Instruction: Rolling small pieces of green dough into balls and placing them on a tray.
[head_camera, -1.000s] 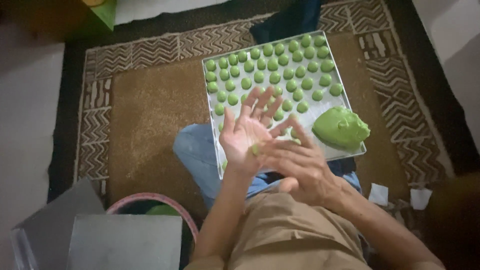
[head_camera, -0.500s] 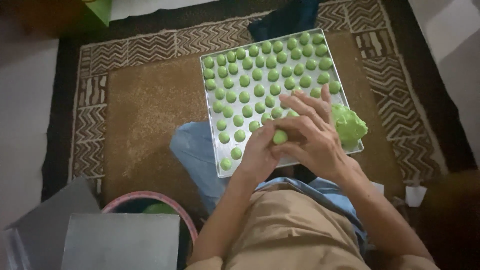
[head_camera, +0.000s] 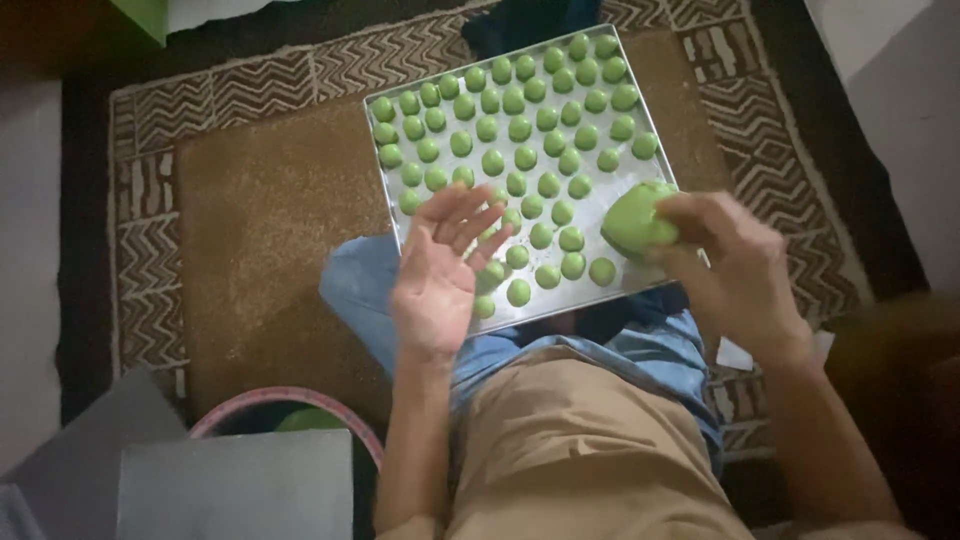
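Note:
A square metal tray (head_camera: 620, 280) rests on my lap, filled with several small green dough balls (head_camera: 522, 130) in rows. My left hand (head_camera: 440, 275) hovers over the tray's near left corner, palm up, fingers spread, holding nothing. My right hand (head_camera: 735, 265) is at the tray's right edge, its fingers gripping a large lump of green dough (head_camera: 635, 220) that lies on the tray.
The tray sits above a brown patterned rug (head_camera: 260, 220). A pink-rimmed bowl (head_camera: 290, 410) and a grey flat box (head_camera: 235, 485) are at the lower left. A white scrap (head_camera: 735, 352) lies by my right knee.
My hands have parted: the right one moved right to the big dough lump, the left one opened palm up. The small ball between them half a second ago is gone from my hands.

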